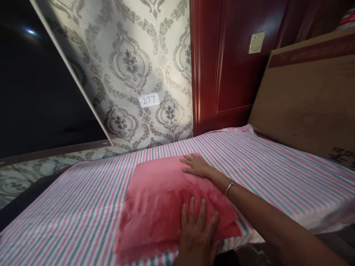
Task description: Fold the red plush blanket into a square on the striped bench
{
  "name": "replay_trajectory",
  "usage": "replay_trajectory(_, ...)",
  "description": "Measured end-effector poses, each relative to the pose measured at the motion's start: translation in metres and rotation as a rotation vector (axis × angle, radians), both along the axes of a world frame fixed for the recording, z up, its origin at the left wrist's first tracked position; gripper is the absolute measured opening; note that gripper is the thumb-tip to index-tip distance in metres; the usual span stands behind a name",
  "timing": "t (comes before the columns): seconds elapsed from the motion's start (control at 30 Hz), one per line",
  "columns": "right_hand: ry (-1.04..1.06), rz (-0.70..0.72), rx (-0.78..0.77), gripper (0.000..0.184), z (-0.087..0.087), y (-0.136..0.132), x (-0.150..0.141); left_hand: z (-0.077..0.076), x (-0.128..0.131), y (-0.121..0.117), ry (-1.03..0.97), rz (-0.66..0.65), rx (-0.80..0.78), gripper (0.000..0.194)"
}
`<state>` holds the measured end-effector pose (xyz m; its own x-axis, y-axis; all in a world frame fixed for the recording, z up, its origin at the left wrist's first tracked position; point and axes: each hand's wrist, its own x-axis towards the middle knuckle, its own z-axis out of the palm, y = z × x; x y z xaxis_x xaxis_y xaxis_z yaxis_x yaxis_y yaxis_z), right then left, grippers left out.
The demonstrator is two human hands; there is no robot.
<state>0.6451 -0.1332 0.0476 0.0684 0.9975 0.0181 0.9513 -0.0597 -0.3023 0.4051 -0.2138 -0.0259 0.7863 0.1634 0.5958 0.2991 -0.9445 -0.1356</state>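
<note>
A pink folded fleece cloth (158, 199) lies on a bed covered by a pink, grey and white striped sheet (83, 207). My left hand (198, 232) rests flat on the cloth's near right part, fingers stretched out and pointing away from me. My right hand (195, 165) lies flat on the cloth's far right corner with its fingers pointing left. A thin bracelet (229, 187) sits on that wrist. Neither hand holds anything.
Patterned wallpaper with a small label reading 277 (149, 100) stands behind the bed. A dark window (41, 81) is at the left and a red wooden panel (222, 66) at the back right. A large cardboard box (307, 103) leans along the bed's right side.
</note>
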Motion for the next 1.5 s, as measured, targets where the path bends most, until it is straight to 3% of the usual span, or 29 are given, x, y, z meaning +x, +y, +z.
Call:
replay_trajectory(0.2, 0.011, -0.04, 0.082, 0.071, -0.017, 0.003, 0.002, 0.002, 0.0, 0.0, 0.017, -0.012, -0.009, 0.074)
replay_trajectory(0.4, -0.025, -0.042, 0.079, 0.068, -0.018, 0.001, 0.0, 0.009, -0.002, -0.006, 0.038, 0.007, -0.07, 0.071)
replay_trajectory(0.5, -0.045, -0.05, 0.064, 0.067, -0.011, -0.001, -0.002, 0.014, -0.002, -0.008, 0.033, -0.009, -0.099, 0.069)
replay_trajectory(0.7, -0.14, -0.045, 0.003, 0.065, 0.023, -0.01, -0.027, 0.031, -0.02, -0.007, 0.033, -0.012, -0.149, 0.065)
replay_trajectory(0.8, -0.13, 0.146, 0.082, 0.063, 0.026, -0.013, -0.057, 0.026, -0.038, -0.001, -0.019, 0.1, -0.122, 0.067)
replay_trajectory(0.87, -0.088, 0.296, 0.082, 0.062, 0.022, -0.011, -0.074, 0.019, -0.048, 0.002, -0.045, 0.179, -0.109, 0.072)
replay_trajectory(0.93, -0.064, 0.358, 0.056, 0.062, 0.016, -0.004, -0.084, 0.011, -0.055, 0.002, -0.049, 0.227, -0.109, 0.076)
replay_trajectory(1.23, -0.058, 0.209, -0.087, 0.069, 0.015, 0.048, -0.073, 0.0, -0.058, -0.003, 0.001, 0.222, -0.12, 0.083)
replay_trajectory(1.5, 0.01, 0.126, -0.015, 0.069, -0.003, 0.051, -0.073, -0.003, -0.06, 0.001, -0.007, 0.199, -0.085, 0.078)
